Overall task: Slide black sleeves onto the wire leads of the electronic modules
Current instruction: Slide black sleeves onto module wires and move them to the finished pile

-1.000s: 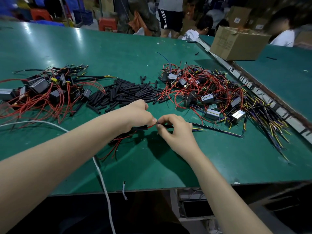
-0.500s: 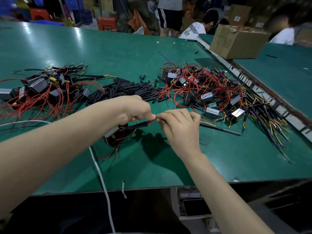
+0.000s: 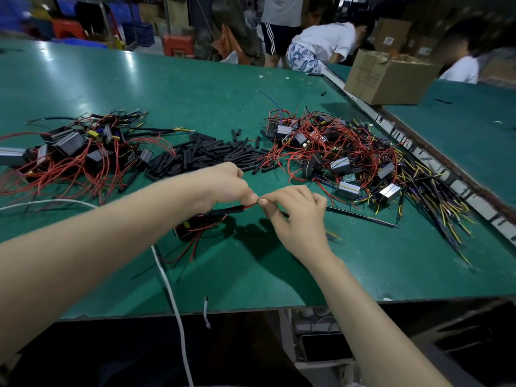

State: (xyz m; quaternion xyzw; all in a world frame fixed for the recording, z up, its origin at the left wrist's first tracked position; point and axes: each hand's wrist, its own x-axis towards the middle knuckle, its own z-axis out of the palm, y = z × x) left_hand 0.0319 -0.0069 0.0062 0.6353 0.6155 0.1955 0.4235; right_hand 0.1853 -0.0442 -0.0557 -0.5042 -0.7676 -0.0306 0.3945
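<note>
A black sleeve (image 3: 229,210) sits on the red wires (image 3: 249,207) of a module (image 3: 192,226) that hangs just below the left hand (image 3: 223,188). That hand's grip is closed, pinching the sleeve; the right hand (image 3: 296,216) meets it fingertip to fingertip, its grip pinched on the wire ends. Just beyond the hands lies a heap of loose sleeves (image 3: 206,156) on the green table (image 3: 279,275). Piles of wired modules lie to the far left (image 3: 72,152) and far right (image 3: 343,155). A cardboard box (image 3: 388,79) stands well beyond the right hand.
</note>
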